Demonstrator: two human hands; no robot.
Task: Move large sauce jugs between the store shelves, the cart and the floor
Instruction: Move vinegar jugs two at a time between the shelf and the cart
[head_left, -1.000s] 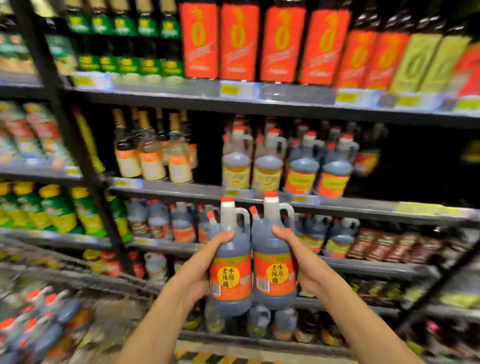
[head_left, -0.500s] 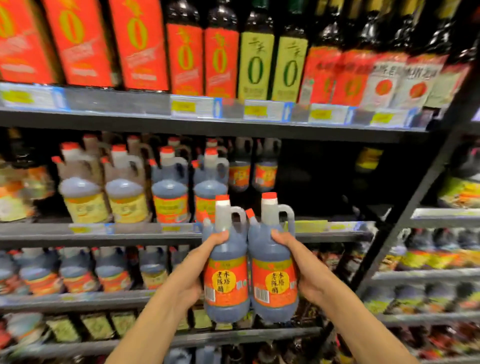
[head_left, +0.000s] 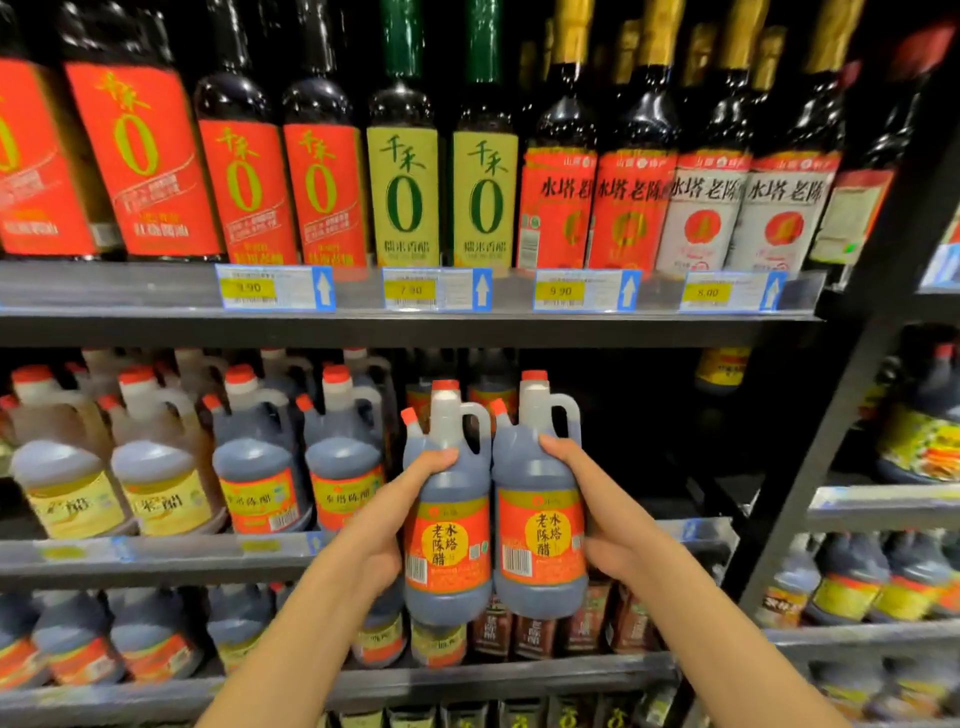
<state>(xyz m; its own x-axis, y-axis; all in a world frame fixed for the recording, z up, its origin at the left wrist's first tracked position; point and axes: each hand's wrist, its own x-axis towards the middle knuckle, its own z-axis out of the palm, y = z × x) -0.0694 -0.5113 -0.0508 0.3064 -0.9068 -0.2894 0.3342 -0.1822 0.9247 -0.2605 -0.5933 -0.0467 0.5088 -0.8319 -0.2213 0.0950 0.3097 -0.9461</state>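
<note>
Both hands up, one jug each, now level with the middle shelf (head_left: 156, 556).

Left hand (head_left: 379, 519) and right hand (head_left: 608, 519) each wrap a dark plastic jug, left jug (head_left: 447, 525) touching right jug (head_left: 540, 514). They've risen since a second ago, gap at 3 o'clock looks like the spot. Red caps, orange labels, looped handles.

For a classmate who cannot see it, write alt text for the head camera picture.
A person's left hand and right hand each grip a large dark sauce jug, the left jug and right jug side by side, held up in front of a store shelf of similar jugs. Tall bottles line the shelf above.
</note>
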